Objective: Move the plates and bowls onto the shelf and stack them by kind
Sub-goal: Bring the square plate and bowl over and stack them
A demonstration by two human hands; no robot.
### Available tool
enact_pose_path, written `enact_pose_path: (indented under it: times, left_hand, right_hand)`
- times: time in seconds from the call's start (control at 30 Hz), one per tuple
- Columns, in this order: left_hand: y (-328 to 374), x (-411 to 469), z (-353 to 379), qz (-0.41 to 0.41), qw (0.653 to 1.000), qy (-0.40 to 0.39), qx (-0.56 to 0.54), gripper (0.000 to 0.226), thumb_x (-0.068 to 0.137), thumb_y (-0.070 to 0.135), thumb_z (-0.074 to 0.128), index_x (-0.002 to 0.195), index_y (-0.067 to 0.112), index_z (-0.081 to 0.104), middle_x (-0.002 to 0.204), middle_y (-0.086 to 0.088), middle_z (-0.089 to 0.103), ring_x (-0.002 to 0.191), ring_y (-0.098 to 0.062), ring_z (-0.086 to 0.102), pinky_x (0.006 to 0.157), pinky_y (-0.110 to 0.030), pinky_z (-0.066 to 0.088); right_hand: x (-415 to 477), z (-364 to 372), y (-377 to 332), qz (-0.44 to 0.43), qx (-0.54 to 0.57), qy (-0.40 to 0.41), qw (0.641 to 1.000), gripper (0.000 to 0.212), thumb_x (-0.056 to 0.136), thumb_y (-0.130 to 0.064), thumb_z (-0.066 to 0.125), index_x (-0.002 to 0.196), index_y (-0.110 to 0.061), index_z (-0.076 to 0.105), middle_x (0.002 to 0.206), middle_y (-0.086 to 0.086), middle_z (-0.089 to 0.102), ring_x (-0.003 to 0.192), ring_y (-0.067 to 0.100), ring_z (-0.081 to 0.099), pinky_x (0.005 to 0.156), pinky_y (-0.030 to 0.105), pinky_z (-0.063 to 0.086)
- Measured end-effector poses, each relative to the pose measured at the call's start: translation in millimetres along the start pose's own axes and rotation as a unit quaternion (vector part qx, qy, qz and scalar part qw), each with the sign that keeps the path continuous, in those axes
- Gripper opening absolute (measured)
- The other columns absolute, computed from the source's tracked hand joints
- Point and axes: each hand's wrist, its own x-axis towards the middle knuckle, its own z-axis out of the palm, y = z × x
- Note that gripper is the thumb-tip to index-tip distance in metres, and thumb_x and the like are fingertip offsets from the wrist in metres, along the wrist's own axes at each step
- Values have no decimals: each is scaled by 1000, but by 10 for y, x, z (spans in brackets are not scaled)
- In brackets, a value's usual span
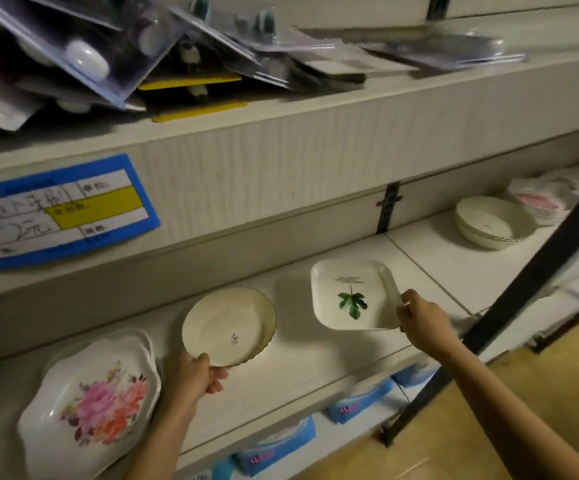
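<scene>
Both hands are full. The person's left hand (pixel 194 375) pinches the near rim of a round cream bowl (pixel 229 327), thumb on top and fingers curled under. The right hand (pixel 419 320) grips the right edge of a square leaf plate (pixel 350 296). Both pieces sit over the middle of the shelf (pixel 298 368), tilted toward the camera. Can't really tell if either one is touching the board yet, though the shadows suggest they're a bit lifted.

Under the shelf's front edge there's a row of blue packs (pixel 277 445). At the shelf's left end a floral stack (pixel 90 403) is already piled up, so that kind looks sorted. Way off at the shelf's far right end sits a bowl stack (pixel 488 223) in the same cream colour, with some wrapped plates (pixel 540 199) just behind it.

So it looks like the set-down step for these two. Best guess for the next move: the bowl wants to travel to the right end of the shelf and nest squarely into the bowl stack, which means crossing past the right arm. No other square plate is in sight, so that one probably just goes flat mid-shelf to start its own pile.
</scene>
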Motion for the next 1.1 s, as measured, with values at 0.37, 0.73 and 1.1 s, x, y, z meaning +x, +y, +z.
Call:
enact_pose_path:
  times: [0.37,0.73,1.1]
  left_hand:
    - [618,-706,528,168,975,-109,95,18,91,-4,33,106,3,42,56,-19,58,39,-24,47,27,-16,32]
    - [751,-1717,1389,214,947,-171,169,11,88,-2,40,93,-2,50,56,-31,62,39,-24,50,38,-25,37]
    - [750,-2685,2676,222,937,-219,154,15,90,4,42,104,6,48,55,-15,67,40,-23,56,39,-28,46]
  right_hand:
    - [-731,-649,785,21,20,58,998,12,98,-19,38,100,-14,50,87,5,62,77,21,62,72,35,55]
    - [-1246,-1343,2032,-5,-3,58,998,15,97,-21,41,84,-28,43,73,-5,58,64,15,57,60,31,48]
    - [-1535,-2133,3472,41,17,87,995,8,97,-18,43,92,-19,48,73,1,61,64,16,55,54,21,37]
